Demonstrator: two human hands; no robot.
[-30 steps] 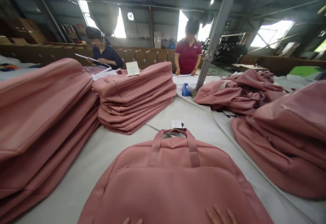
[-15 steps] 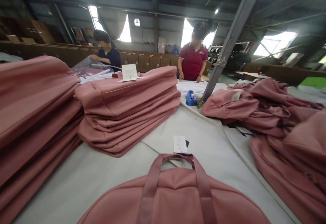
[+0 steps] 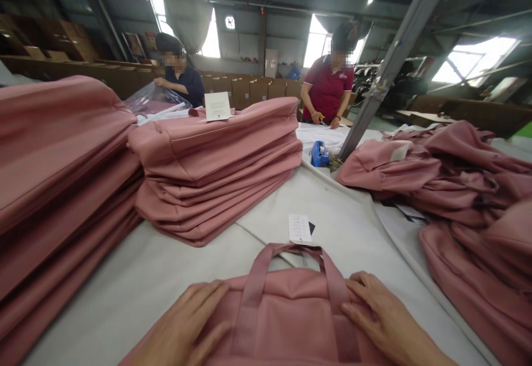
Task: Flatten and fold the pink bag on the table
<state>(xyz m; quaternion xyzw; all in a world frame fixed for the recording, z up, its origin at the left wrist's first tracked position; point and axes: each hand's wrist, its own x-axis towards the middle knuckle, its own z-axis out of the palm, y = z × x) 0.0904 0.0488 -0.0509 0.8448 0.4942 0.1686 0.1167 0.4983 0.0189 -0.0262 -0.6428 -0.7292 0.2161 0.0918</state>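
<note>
A pink handbag [image 3: 297, 321] lies at the near edge of the table, its two strap handles pointing away from me. A white paper tag [image 3: 300, 228] and a dark one behind it lie beyond the handles. My left hand [image 3: 187, 321] rests on the bag's left shoulder, fingers stretched out and thumb apart. On the right shoulder, beside the handle, my right hand [image 3: 380, 313] touches the bag with slightly bent fingers and the thumb spread away from them. Both wrists run out of the bottom of the view.
Stacked pink bags [image 3: 220, 161] stand ahead with a card on top; a taller stack [image 3: 54, 150] fills the left. Loose pink bags [image 3: 449, 172] are heaped right. A blue tape dispenser [image 3: 319, 154] sits by a slanted metal post [image 3: 384, 77]. Two co-workers stand beyond; one holds clear plastic.
Both my hands have come into view from below and now lie on the bag's two shoulders. The camera view has shifted slightly. The co-worker in red has leaned forward.
</note>
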